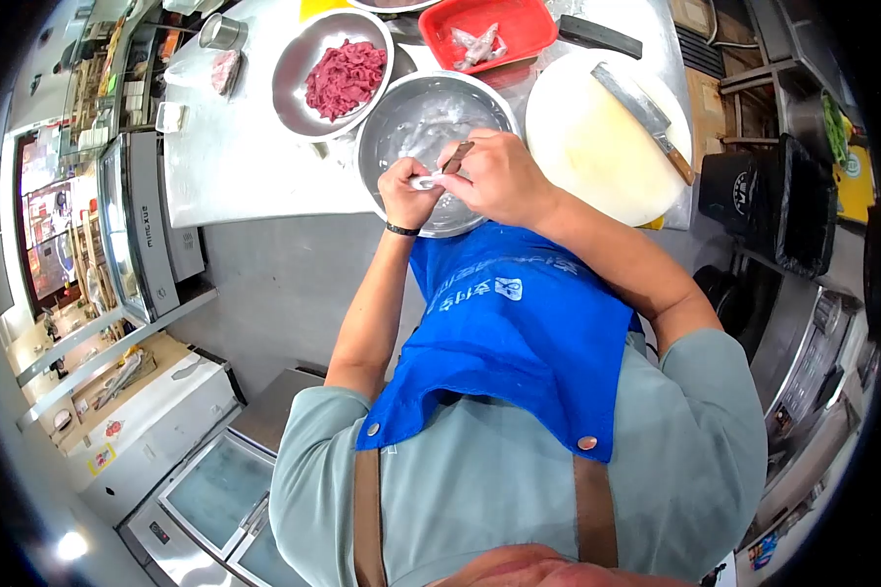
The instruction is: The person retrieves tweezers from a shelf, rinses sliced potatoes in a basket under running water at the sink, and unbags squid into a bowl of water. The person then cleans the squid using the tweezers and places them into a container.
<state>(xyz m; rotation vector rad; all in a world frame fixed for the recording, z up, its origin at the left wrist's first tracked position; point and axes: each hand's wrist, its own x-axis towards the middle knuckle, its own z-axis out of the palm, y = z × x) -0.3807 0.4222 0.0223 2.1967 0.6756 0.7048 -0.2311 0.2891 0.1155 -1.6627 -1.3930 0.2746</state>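
Over a steel bowl of water [431, 110], my left hand [409, 193] is closed on a small whitish piece [425, 182]. My right hand [494, 178] meets it at the fingertips, closed round a small brown-handled tool [457, 158]. The tool's working end is hidden by my fingers. Pale pieces lie in the water. Beside this bowl, at the upper left, another steel bowl [292, 82] holds sliced red meat [347, 80]. A red tray [532, 26] with pale pieces [479, 45] stands behind.
A round cutting board [568, 137] lies to the right with a cleaver [636, 106] on it. A black-handled item [600, 36] is behind the board. On the left of the steel table [235, 181] are a metal cup [222, 32] and a plastic bag [206, 70].
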